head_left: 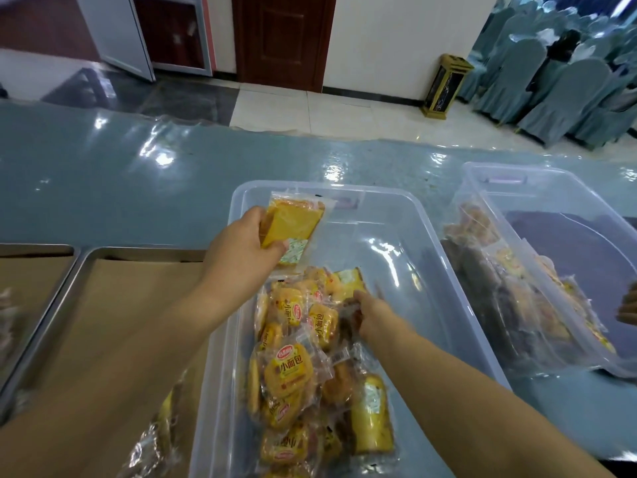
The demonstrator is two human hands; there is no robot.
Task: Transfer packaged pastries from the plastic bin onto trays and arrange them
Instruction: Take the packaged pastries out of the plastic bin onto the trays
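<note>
Packaged pastries [293,367] heaped at near end of clear bin [396,257], frame centre | left hand [241,246] grips cake-slice packet [293,225] over bin's far end | right hand [372,315] digs into heap, grasp blurred, cannot tell | risk: slick wrapper slips short of paper-lined tray [120,305], lower left; digging may snag neighbouring packets

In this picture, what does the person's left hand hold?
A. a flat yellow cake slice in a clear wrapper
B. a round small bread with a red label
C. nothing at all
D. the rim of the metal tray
A: the left hand grips the flat yellow cake slice in a clear wrapper, above the far end of the clear plastic bin.
</note>
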